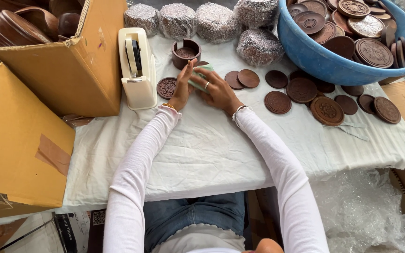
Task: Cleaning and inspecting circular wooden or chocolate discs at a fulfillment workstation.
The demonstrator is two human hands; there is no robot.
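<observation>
While both white-sleeved arms extend forward over the white cloth-covered table [202,154], the two hands meet near the far middle of the surface. The left hand [182,84] stands with fingers straight and raised, palm pressed against the left side of a pale green wrapped object [201,75]. The right hand [217,89], wearing a ring, curls partly around the same object from the right, fingers bent over its top. The object rests on the cloth between both palms; its contents cannot be told.

Just left of the left hand lies a carved brown wooden disc [167,87], and beside that stands a cream tape dispenser [138,65] at the left edge. Two cardboard boxes [66,61] stand left of the table, the farther one holding dark wooden pieces. Plain and carved wooden lids [326,110] are spread over the right half of the surface. Beyond the hands sits a round wooden cup [185,52]. Along the far edge lie bubble-wrapped bundles [216,21], and at the far right corner a blue plastic basin [338,61] holds more carved lids.
</observation>
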